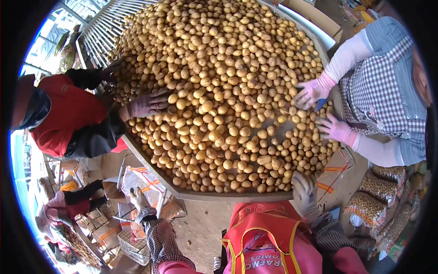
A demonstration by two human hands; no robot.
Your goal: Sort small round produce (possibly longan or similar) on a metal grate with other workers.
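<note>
A sorting table with a grey rim (236, 196) is heaped with small yellow-brown potatoes (212, 102). At the table's near right corner, my right hand (304, 193) in a whitish work glove reaches over the rim, its fingers against the potatoes there. My left hand (138, 199), gloved too, is raised off the table, beyond its near left edge. Its fingers are apart with nothing in them. Below that hand a clear plastic bag (147, 181) with orange stripes hangs on a metal frame. The underside of my right hand is hidden.
On the left, a co-worker's gloved hand (150, 102) rests on the potatoes. Two pink-gloved hands of another person (313, 90) work at the right. A slatted chute (104, 30) adjoins the far left. Filled potato bags (366, 205) stand right; a plastic crate (133, 246) sits lower left.
</note>
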